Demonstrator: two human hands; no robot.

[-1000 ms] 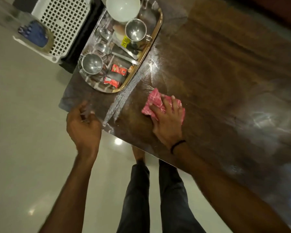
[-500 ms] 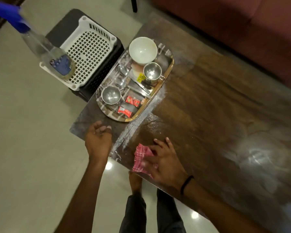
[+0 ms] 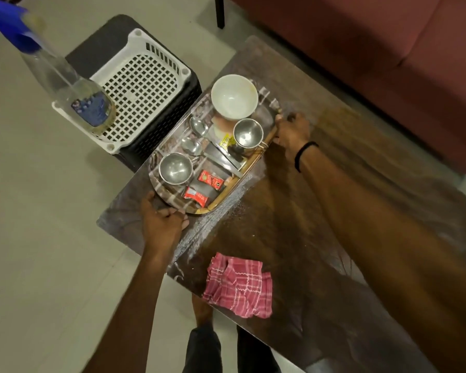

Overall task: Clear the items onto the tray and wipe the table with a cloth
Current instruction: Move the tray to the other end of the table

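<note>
An oval tray [image 3: 249, 164] with a gold rim sits at the left end of the dark wooden table [image 3: 334, 211]. It holds a white bowl [image 3: 234, 96], two steel cups [image 3: 176, 168] [image 3: 247, 133], two spoons [image 3: 198, 126], and red sachets [image 3: 210, 180]. My left hand [image 3: 163, 223] grips the tray's near end. My right hand [image 3: 291, 130] grips its far rim. A pink checked cloth [image 3: 238, 285] lies loose at the table's near edge, touched by neither hand.
A spray bottle [image 3: 73, 90] with a blue head stands on a white perforated crate [image 3: 140, 84] left of the table. A red sofa [image 3: 374, 36] runs along the far side. Pale floor tiles [image 3: 38, 238] lie to the left. My legs show below the table edge.
My right hand has let go of the cloth and reached to the tray's far rim. My left hand moved forward onto the tray's near end. The cloth now lies still.
</note>
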